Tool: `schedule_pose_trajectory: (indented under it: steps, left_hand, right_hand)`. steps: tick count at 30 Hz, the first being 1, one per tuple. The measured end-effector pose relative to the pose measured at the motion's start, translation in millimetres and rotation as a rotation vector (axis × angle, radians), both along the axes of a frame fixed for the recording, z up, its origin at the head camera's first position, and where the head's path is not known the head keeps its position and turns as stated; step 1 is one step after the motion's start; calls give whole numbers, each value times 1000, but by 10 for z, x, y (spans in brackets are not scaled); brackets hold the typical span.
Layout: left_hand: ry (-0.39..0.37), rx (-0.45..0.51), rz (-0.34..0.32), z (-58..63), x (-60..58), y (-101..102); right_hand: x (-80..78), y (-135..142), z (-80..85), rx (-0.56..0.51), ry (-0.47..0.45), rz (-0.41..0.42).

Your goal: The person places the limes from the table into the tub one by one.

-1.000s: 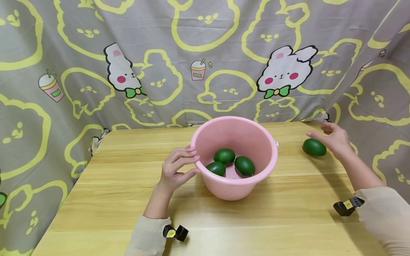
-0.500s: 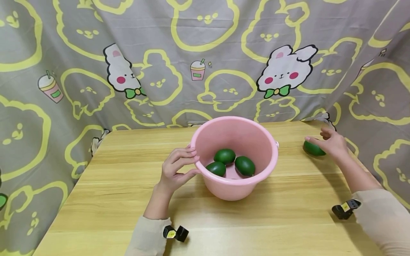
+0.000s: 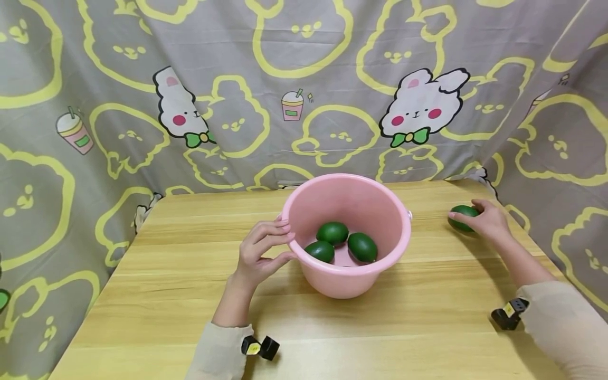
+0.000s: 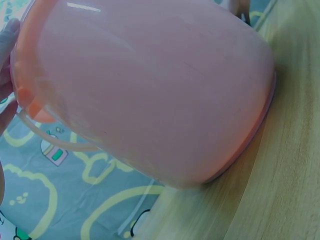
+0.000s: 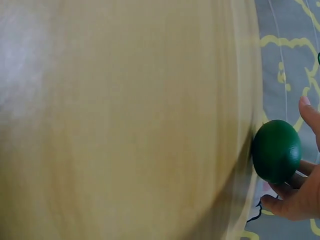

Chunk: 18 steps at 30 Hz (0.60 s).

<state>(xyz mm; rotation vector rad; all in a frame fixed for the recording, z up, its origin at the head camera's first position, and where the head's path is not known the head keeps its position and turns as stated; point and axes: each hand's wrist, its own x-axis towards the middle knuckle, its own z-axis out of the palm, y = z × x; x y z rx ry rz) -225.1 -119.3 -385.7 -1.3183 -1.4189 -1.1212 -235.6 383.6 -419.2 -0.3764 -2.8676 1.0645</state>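
My left hand (image 3: 258,250) holds the left rim of a pink bucket (image 3: 342,282), with its fingertips over the edge and the thumb against the outer wall. Three dark green avocados (image 3: 362,247) lie on the bucket floor. The bucket's side (image 4: 150,95) fills much of the left wrist view. At the table's right, my right hand (image 3: 491,219) is spread around another avocado (image 3: 462,224), thumb on the near side and fingers on the far side. In the right wrist view the thumb stands apart from this avocado (image 5: 276,150), while the fingers are close behind it.
The wooden table (image 3: 166,285) carries the bucket and the lone avocado, which lies near the right edge. A patterned grey curtain (image 3: 223,95) hangs behind and at both sides. The bucket's handle (image 4: 65,145) hangs on its far side.
My right hand has come down and leftward around the lone avocado, its thumb now overlapping the fruit. That avocado stays in place. The left hand and the bucket have not moved.
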Motion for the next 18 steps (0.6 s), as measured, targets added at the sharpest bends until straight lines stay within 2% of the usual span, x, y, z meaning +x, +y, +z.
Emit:
schedule_pose_trajectory:
  steps: [13,18]
  left_hand:
    - [-1,0,1,-9,-5,5]
    - [3,3,-2,-8,-11,7]
  right_hand:
    - [-2,86,-183,3,-2,-61]
    - [-16,141,-266,14,20,-49]
